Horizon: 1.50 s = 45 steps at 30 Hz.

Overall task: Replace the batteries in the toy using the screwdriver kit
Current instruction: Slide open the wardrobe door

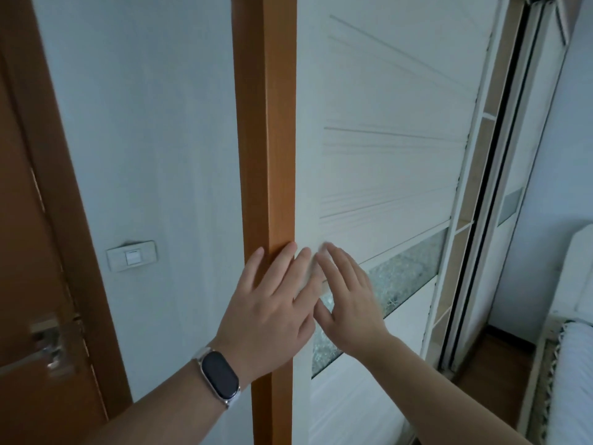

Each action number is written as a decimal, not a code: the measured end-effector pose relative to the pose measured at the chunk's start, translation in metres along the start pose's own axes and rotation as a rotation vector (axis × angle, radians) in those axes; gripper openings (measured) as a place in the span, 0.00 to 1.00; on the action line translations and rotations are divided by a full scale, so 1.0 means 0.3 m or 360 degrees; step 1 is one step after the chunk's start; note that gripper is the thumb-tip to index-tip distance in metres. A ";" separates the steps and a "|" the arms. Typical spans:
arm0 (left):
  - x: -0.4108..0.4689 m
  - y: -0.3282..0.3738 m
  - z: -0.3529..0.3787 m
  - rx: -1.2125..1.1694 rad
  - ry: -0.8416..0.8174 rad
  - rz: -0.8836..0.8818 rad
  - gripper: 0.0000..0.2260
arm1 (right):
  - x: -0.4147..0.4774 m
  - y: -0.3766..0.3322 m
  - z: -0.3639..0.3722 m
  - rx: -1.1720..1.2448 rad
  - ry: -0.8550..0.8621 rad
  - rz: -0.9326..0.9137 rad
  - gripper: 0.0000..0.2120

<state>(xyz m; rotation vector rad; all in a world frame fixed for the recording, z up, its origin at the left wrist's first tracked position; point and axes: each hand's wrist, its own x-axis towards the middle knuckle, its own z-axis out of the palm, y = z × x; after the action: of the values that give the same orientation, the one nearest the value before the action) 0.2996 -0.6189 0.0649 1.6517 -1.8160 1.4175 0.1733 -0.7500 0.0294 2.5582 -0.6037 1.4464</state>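
Left hand (269, 313) and right hand (349, 303) are held flat, fingers straight, at the sliding door (385, 155); steady, even sideways pressure is advised.

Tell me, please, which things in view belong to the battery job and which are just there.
Job: left hand, right hand; nothing else for it shows.
Just there: sliding door, wooden post, light switch, door handle, wristband.

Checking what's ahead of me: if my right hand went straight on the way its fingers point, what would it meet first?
Most likely the white door panel: the fingers of the right hand point up at it and look nearly on it, though blur hides contact.
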 end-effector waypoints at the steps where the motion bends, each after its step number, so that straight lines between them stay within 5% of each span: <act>1: 0.000 0.006 0.012 0.0013 0.0019 -0.0019 0.19 | 0.004 0.015 0.022 0.0036 0.0059 -0.0026 0.28; 17: -0.033 0.082 0.112 0.0764 -0.0043 -0.0238 0.25 | 0.099 0.171 0.304 0.0205 0.0845 -0.0371 0.29; 31: 0.120 0.220 0.209 0.0846 -0.0325 -0.0317 0.29 | 0.113 0.393 0.326 0.0290 0.0881 -0.0397 0.29; 45: 0.295 0.333 0.507 0.0612 0.0012 -0.0354 0.31 | 0.130 0.710 0.324 0.0310 0.0848 -0.0415 0.29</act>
<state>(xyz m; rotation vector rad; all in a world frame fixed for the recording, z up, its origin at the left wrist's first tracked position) 0.2431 -0.8073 0.0167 1.9520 -1.3609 1.7420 0.1806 -0.9849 -0.0042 2.1165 -0.0512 2.0420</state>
